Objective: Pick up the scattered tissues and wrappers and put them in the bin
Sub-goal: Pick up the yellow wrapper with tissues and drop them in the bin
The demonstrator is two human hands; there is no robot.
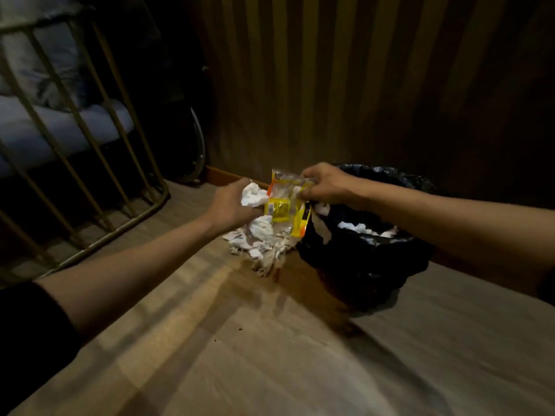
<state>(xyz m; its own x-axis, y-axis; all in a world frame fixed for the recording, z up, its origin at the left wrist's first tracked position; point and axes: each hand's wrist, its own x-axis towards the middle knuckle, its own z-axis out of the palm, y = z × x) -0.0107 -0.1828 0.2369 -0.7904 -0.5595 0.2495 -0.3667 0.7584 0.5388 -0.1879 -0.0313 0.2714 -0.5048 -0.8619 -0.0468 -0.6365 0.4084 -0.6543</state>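
My left hand (230, 205) is closed around a crumpled white tissue (253, 197). My right hand (324, 183) pinches the top of a yellow and clear plastic wrapper (285, 205), which hangs just left of the bin. The bin (369, 256) is lined with a black bag and holds white tissues (365, 229); one tissue drapes over its near rim. Below both hands, a heap of crumpled white tissues (258, 244) lies on the wooden floor against the bin's left side.
A metal-barred bed frame (90, 181) with a mattress stands at the left. A striped wall (360, 85) with a wooden skirting runs behind the bin. A dark stain and crumbs mark the floor (270, 340) in front of the bin.
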